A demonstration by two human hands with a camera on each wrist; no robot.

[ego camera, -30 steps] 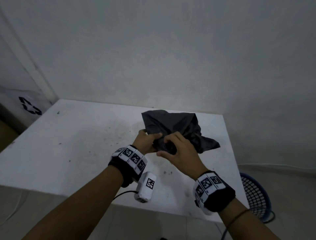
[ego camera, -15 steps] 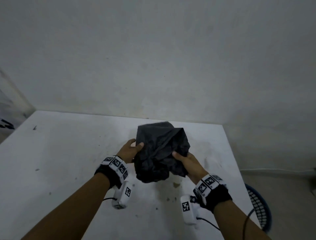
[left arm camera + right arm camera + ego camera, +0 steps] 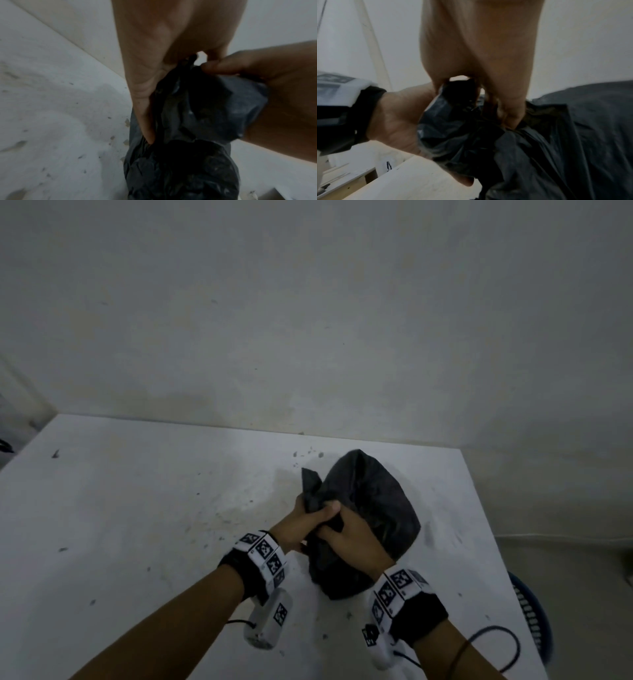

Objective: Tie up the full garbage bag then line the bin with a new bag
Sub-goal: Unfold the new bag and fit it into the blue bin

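Observation:
A black plastic garbage bag (image 3: 373, 501) lies crumpled and puffed on the white table (image 3: 137, 508), right of centre. My left hand (image 3: 303, 518) grips a bunched end of the bag (image 3: 197, 121), and a twisted tip sticks up above its fingers. My right hand (image 3: 346, 537) comes over from the right and pinches the same gathered plastic (image 3: 471, 121) next to the left hand (image 3: 397, 121). The two hands touch at the bag's neck. The bulk of the bag bulges behind the right hand (image 3: 274, 88).
A blue mesh bin (image 3: 534, 621) stands on the floor beyond the table's right edge. A plain wall runs behind the table. Dark specks dot the tabletop. A black cable (image 3: 496, 645) loops by my right wrist.
The bag was held up with a hand on each side; now it lies lower and to the right, and both hands have come together on its gathered neck.

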